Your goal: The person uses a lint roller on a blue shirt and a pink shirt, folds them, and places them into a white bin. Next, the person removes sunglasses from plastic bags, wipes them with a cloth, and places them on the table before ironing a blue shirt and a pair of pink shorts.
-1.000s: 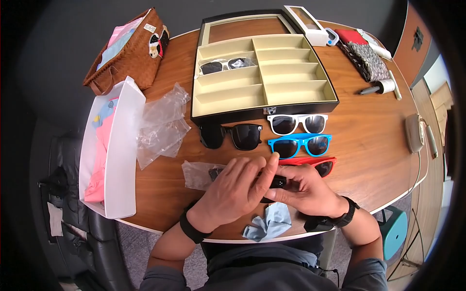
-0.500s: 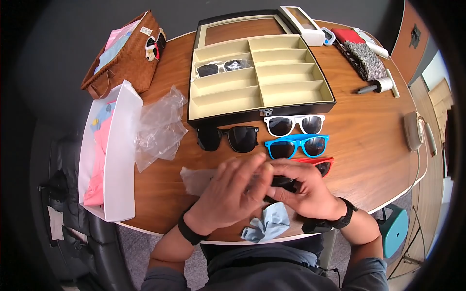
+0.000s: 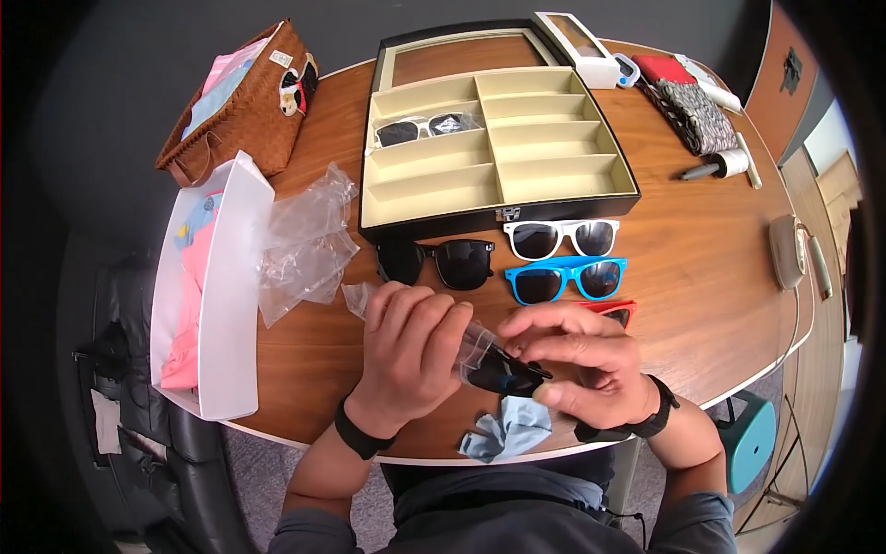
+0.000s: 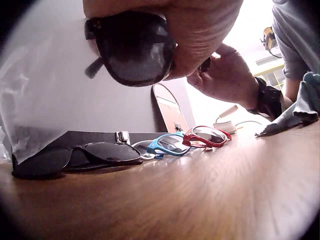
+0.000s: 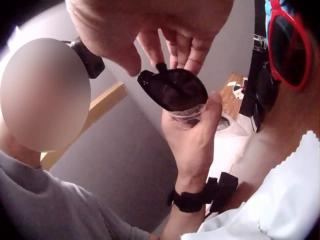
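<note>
L hand [image 4: 205, 37] holds dark specs [image 4: 135, 50] over table [image 4: 200, 200] w/ red specs [image 4: 209, 134].

"What's standing behind everything?"
"A dark grey wall [image 3: 351, 17] is running across the top of the head view, and a brown panel [image 3: 783, 97] is rising at upper right."
"And the furniture?"
"A wooden table [image 3: 706, 268] is filling the centre, a black sofa [image 3: 198, 480] is sitting at lower left, and a teal stool [image 3: 751, 448] is standing at lower right."
"Floor and light?"
"Grey carpet [image 3: 262, 466] is showing below the table; bright light [image 4: 255, 37] is glaring at upper right in the left wrist view."
</note>
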A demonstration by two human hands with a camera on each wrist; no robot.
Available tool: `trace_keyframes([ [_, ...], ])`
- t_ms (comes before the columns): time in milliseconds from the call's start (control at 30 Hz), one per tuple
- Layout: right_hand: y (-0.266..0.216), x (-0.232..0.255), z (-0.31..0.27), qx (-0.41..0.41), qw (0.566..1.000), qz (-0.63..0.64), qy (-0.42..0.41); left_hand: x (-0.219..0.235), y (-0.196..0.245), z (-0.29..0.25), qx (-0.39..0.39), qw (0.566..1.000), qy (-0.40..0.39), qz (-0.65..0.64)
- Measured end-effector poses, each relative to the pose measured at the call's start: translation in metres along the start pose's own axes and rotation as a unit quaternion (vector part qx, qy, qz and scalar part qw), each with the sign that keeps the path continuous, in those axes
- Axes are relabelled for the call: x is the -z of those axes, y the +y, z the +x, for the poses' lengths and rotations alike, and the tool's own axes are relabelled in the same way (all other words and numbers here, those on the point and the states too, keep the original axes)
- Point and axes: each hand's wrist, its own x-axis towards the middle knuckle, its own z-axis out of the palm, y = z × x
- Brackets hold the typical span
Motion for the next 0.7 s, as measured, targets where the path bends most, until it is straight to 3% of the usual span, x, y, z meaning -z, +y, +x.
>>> trace_keyframes([
  [67, -0.002, 0.0, 0.002, 0.02, 0.998, -0.058, -0.031, 0.0, 0.0, 0.001, -0.01, 1.0, 0.003, -0.005],
  [300, -0.007, -0.004, 0.003, 0.029, 0.984, -0.173, -0.022, -0.003, 0.001, 0.0, -0.006, 1.0, -0.011, -0.018],
  [433, -0.001, -0.008, 0.002, 0.036, 0.99, -0.139, -0.007, -0.001, 0.002, 0.002, -0.009, 0.999, -0.036, -0.008],
  [633, -0.003, -0.007, -0.001, 0.025, 0.977, -0.213, 0.025, -0.005, 0.013, -0.001, -0.048, 0.993, -0.098, -0.036],
  [700, -0.004, -0.007, -0.004, -0.064, 0.978, -0.195, 0.03, -0.006, 0.013, -0.002, -0.061, 0.991, -0.109, -0.039],
])
